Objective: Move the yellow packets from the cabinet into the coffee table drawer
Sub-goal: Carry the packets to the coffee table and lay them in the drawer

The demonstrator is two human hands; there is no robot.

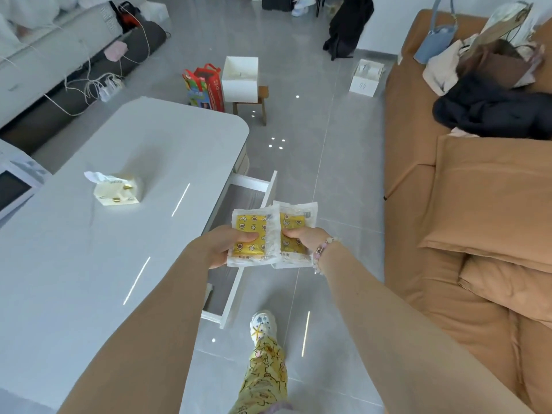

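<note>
I hold two yellow packets in clear wrappers above the open drawer. My left hand [222, 245] grips the left yellow packet [250, 237], thumb across its front. My right hand [301, 236] pinches the right yellow packet [294, 225], which overlaps the left one's edge. Below them the white coffee table drawer [239, 289] stands pulled out from the side of the white coffee table [119, 219]; its grey inside shows beneath the packets. The cabinet is out of view.
A tissue pack [118, 189] lies on the coffee table. An orange sofa [448, 234] with cushions and bags runs along the right. Between them is grey tile floor with my foot [263, 324]. Farther off stand a wooden stool [257, 103] with a white box and a red bag [206, 86].
</note>
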